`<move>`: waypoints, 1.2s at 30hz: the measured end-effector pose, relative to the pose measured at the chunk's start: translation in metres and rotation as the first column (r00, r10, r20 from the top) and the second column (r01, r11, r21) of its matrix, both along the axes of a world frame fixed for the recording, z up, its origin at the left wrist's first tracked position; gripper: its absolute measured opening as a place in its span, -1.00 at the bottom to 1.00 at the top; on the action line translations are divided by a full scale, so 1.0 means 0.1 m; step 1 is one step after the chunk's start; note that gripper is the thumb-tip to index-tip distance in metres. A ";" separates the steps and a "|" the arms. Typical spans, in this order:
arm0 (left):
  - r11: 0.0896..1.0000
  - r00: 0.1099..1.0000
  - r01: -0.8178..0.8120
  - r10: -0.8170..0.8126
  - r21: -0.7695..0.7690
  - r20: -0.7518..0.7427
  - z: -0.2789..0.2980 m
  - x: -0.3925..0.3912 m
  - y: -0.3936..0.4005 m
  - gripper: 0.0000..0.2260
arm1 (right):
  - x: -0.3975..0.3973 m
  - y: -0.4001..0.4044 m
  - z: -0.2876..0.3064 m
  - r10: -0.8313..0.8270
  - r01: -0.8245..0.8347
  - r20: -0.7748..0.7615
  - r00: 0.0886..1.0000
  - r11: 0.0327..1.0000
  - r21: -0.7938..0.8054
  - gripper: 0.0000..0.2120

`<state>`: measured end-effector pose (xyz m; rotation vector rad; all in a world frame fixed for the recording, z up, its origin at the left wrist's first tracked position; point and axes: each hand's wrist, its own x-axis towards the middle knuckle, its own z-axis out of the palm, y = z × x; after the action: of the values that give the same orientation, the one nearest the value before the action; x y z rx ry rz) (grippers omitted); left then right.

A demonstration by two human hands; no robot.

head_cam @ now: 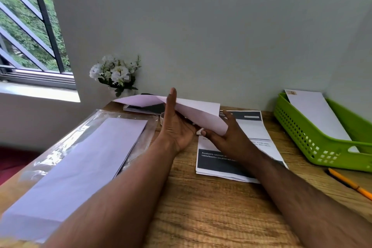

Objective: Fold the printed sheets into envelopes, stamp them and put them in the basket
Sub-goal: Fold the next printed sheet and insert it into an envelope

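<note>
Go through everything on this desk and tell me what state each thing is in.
White paper sheet: curled over, mid-fold, held by both hands.
Left hand: fingers straight against the sheet.
Right hand: gripping the sheet's fold.
Green plastic basket: holding one stamped envelope.
Clear plastic envelope pack: lying flat.

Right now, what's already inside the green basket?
One white envelope lies in the green basket, leaning toward the back wall, with a stamp at its far corner. The envelope covers most of the basket floor, so anything under it cannot be seen.
</note>
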<state>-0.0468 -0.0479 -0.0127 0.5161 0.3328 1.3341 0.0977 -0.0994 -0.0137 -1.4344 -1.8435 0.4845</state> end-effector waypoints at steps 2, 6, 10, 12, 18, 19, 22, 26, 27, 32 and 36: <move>0.997 0.999 -0.023 0.020 0.075 0.043 0.02 -0.11 0.05 -0.28 | 0.02 0.05 -0.03 0.026 -0.026 0.014 1.000 1.000 0.016 -0.37; 0.988 0.986 -0.144 0.137 0.063 0.092 0.09 -0.39 0.13 -0.41 | 0.09 0.15 -0.09 0.092 -0.093 0.058 0.994 0.996 0.017 -0.30; 0.984 0.979 -0.176 0.171 0.039 0.109 0.10 -0.42 0.09 -0.35 | 0.10 0.16 -0.09 0.120 -0.127 0.090 0.989 0.988 0.083 -0.34; 0.993 0.993 -0.106 0.103 0.047 0.062 0.06 -0.27 0.00 -0.27 | 0.11 0.18 -0.13 0.108 -0.126 0.141 0.984 0.984 0.125 -0.36; 0.997 0.996 -0.056 0.053 0.054 0.068 0.07 -0.07 -0.11 -0.38 | 0.12 0.04 0.05 0.284 -0.263 0.008 0.959 0.874 0.409 -0.55; 0.996 0.995 -0.073 0.069 0.048 0.078 0.07 -0.11 -0.08 -0.43 | 0.17 0.06 0.07 0.246 -0.187 -0.085 0.965 0.882 0.432 -0.59; 0.993 0.989 -0.115 0.112 0.025 0.098 0.00 -0.24 0.02 -0.48 | 0.47 0.22 0.05 0.000 0.061 -0.159 0.987 0.924 0.376 -0.73; 0.995 0.992 -0.092 0.089 0.032 0.089 -0.05 -0.22 0.03 -0.51 | 0.91 0.41 -0.11 -0.131 0.159 0.332 0.934 0.985 -0.060 -0.49; 0.996 0.993 -0.087 0.084 0.033 0.082 -0.05 -0.21 0.03 -0.51 | 0.95 0.41 -0.14 -0.123 0.190 0.396 0.910 0.973 -0.133 -0.43; 0.995 0.995 -0.093 0.091 0.037 0.048 -0.07 -0.19 0.04 -0.50 | 0.92 0.35 -0.04 -0.169 0.195 0.511 0.843 0.981 0.003 -0.56; 0.995 0.994 -0.095 0.093 0.039 0.060 -0.07 -0.20 0.05 -0.45 | 0.87 0.44 0.00 -0.250 0.042 0.553 0.795 0.932 0.360 -0.80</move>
<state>-0.0668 -0.0427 -0.0202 0.5004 0.2846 1.4473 0.1848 -0.0552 -0.0135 -1.5807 -2.1248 -0.4028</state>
